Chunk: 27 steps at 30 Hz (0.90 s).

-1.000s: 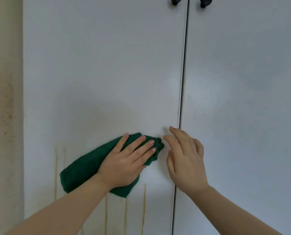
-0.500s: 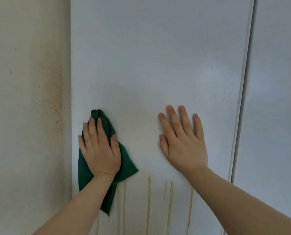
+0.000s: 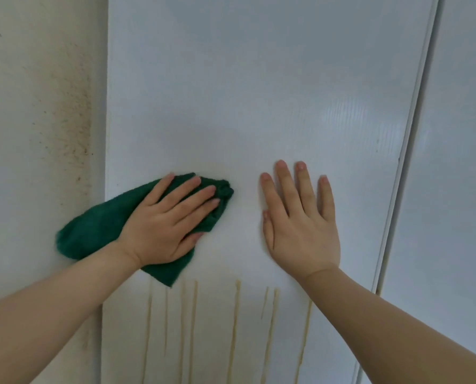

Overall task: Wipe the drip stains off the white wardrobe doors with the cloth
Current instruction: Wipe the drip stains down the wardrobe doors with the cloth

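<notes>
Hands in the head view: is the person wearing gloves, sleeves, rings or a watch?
No. The left hand and right hand are bare: no gloves, no rings showing. The left forearm and right forearm are bare to the frame edge: no sleeve, watch or bracelet in view.
</notes>
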### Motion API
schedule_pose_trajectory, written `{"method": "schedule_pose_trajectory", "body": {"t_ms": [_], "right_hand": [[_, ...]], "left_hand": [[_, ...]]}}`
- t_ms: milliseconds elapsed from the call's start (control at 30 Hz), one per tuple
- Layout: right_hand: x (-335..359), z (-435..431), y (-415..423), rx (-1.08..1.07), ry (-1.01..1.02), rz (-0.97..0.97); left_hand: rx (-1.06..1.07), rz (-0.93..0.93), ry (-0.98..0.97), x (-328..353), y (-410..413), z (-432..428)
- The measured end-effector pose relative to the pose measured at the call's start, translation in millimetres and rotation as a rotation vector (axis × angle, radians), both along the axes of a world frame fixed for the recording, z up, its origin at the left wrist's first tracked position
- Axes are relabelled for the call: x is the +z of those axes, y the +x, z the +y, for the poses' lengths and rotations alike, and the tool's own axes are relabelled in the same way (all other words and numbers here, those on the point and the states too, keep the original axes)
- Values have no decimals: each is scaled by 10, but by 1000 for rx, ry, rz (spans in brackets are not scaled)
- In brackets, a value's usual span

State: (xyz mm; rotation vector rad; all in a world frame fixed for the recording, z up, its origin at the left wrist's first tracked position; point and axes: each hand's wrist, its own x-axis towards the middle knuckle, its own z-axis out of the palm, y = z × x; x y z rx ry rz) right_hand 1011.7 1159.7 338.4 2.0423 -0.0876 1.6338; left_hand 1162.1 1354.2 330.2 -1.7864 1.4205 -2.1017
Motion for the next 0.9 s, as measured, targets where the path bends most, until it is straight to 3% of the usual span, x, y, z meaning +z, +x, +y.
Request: {"method": "schedule_pose_trajectory", "body": {"t_ms": [133,200,233,300,433,500,567,667,733,800,900], "right_hand": [[14,-14,4,14,7,18],[11,-17,8,16,9,15],[9,-19,9,15,9,14],[7,-24,4,10,9,21],[2,-21,4,12,3,14],[6,-23,1,18,-3,16],[12,-26,0,18,-3,22],[6,-37,2,25,4,24],[5,-37,12,26,1,25],[-2,-39,17,32,-5,22],[6,-42,-7,49,-11,36]], "left_hand": [[73,602,-760,-128,-117,-82],[65,811,-981,-131,-210,-164],[70,825,-1004,-165,-269,-216],[104,704,-865,-322,-362,-309],[83,100,-9,-548,-186,-145],[63,-91,243,-266,15,83],[54,0,112,-56,83,140],[10,384,-556,-29,-129,-185],[-9,546,-803,-155,-354,-483],[-29,465,-655,-389,-535,-673],[-58,128,-92,-643,-534,-601]]}}
